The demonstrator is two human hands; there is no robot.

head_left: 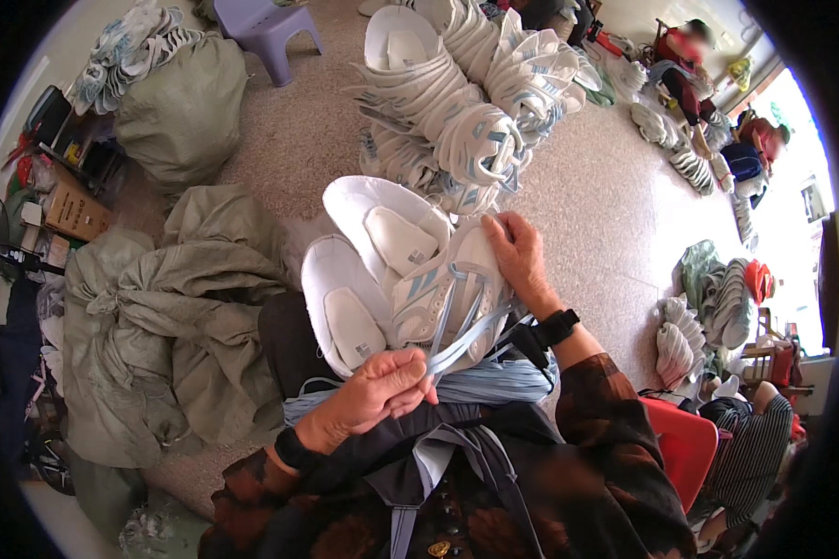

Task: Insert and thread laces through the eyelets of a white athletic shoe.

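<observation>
A white and light-blue shoe upper (421, 306) rests above my lap, its eyelet side facing me. My right hand (520, 253) grips its far right edge, the thumb on top and the fingers curled behind. In my left hand (389, 384), the pinched fingertips hold a pale blue shoelace (466, 347) that runs up to the eyelets. Beside the held piece, on the left, lie two more white uppers (319, 307), their pale insides turned up. Across my thighs stretches a bundle of light-blue laces (503, 384). How far the lace is threaded cannot be made out.
Tall stacks of shoe uppers (438, 102) stand on the speckled floor ahead. Large grey-green sacks (205, 317) fill the left side, with a purple stool (268, 37) beyond. A red chair (685, 447) is close on my right. Several people sit among shoe piles farther right.
</observation>
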